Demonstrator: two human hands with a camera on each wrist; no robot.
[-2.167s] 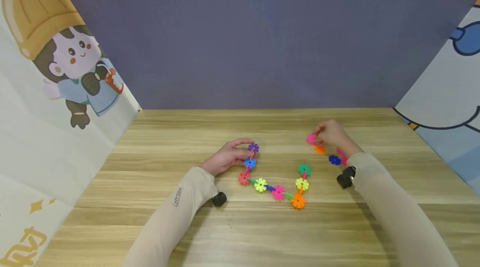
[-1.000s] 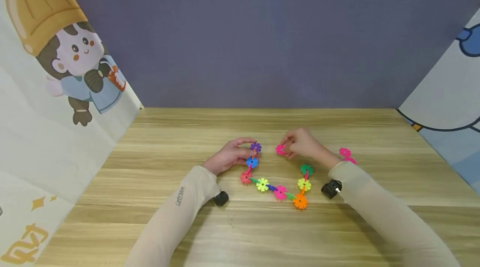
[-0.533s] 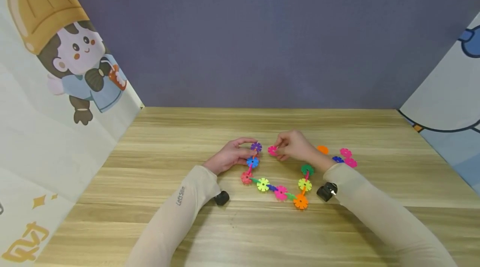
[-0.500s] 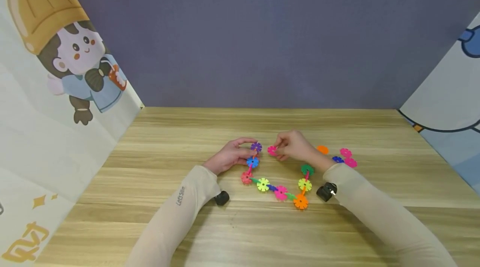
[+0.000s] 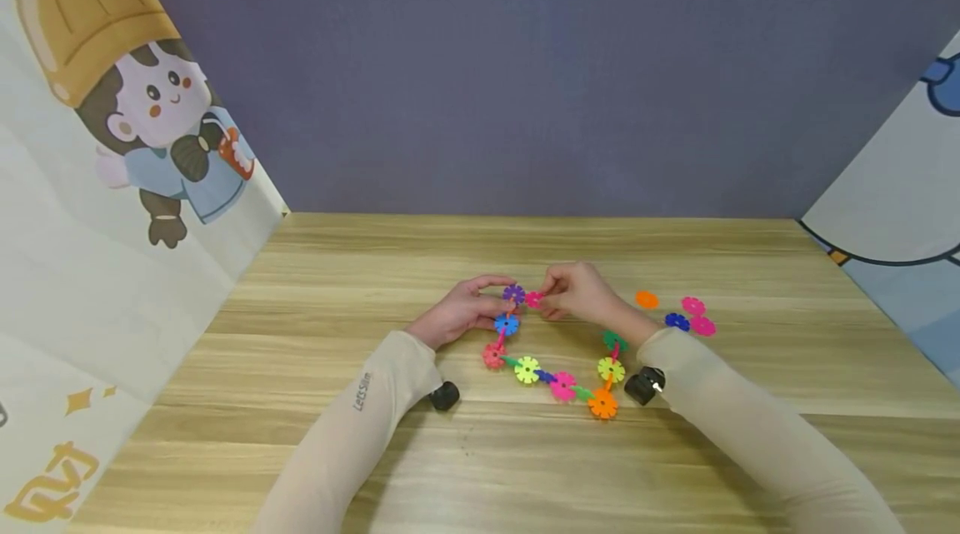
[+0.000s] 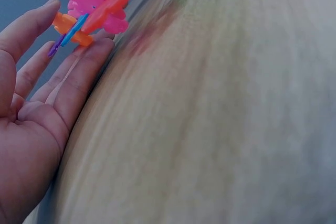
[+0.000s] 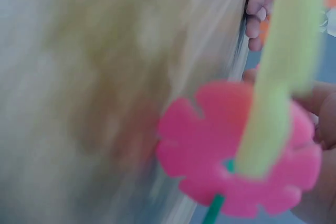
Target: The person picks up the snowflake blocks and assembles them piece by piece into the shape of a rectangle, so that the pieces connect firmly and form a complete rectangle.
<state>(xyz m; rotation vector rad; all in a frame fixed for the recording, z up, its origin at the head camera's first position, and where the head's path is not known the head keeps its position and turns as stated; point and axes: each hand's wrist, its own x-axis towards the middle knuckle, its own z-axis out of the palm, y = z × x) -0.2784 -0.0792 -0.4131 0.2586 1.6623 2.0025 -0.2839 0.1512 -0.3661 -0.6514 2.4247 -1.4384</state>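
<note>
Flower-shaped interlocking discs form a U-shaped chain on the table in the head view. My left hand (image 5: 459,312) holds its upper left end, thumb and fingers around the purple disc (image 5: 513,294) with the blue disc (image 5: 506,325) just below. My right hand (image 5: 581,291) pinches a loose pink disc (image 5: 533,299), its edge close against the purple one; whether they are joined I cannot tell. In the left wrist view, the purple disc (image 6: 53,49) shows edge-on between thumb and fingers. A large pink chain disc (image 7: 205,140) partly covers the right hand in the right wrist view.
Right of the right hand lie a loose orange disc (image 5: 647,300), a dark blue disc (image 5: 677,321) and two pink discs (image 5: 702,326). The chain's other end, a green disc (image 5: 613,340), sits below the right wrist. A dark panel (image 5: 540,84) stands behind the wooden table (image 5: 465,476).
My right hand has carried the pink disc leftward from the loose pieces to beside the purple disc. The left hand has kept its hold on the chain's end.
</note>
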